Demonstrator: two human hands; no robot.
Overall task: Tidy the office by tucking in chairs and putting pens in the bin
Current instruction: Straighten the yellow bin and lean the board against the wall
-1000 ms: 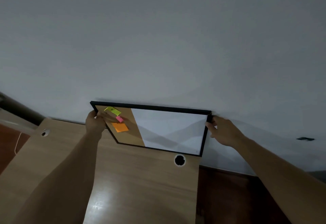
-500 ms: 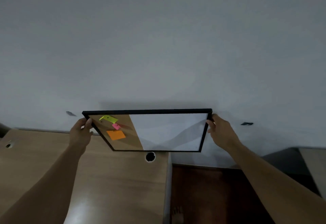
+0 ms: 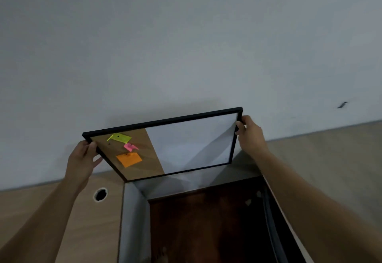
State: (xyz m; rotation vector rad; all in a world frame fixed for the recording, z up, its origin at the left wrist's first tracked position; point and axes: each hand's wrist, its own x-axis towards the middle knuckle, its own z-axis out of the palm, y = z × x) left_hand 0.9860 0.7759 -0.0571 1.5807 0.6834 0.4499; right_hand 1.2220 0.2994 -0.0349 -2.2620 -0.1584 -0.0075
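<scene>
Left grip [image 3: 82, 159] and right grip [image 3: 251, 136] clasp the board [image 3: 186, 144], now shifted right off the counter [image 3: 41, 211]; probably a detour from tidying.

Matt black frame [image 3: 161, 122], rough brown cork panel [image 3: 149, 160], smooth white panel [image 3: 192, 144], paper notes [image 3: 129, 159], bench [image 3: 31, 211] faced in pale wood grain, wall [image 3: 186, 35] painted matt.

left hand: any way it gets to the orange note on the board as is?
Probably not as is: the left hand grips the board at its left edge, the right hand the opposite edge. The orange note lies uncovered nearby.
</scene>
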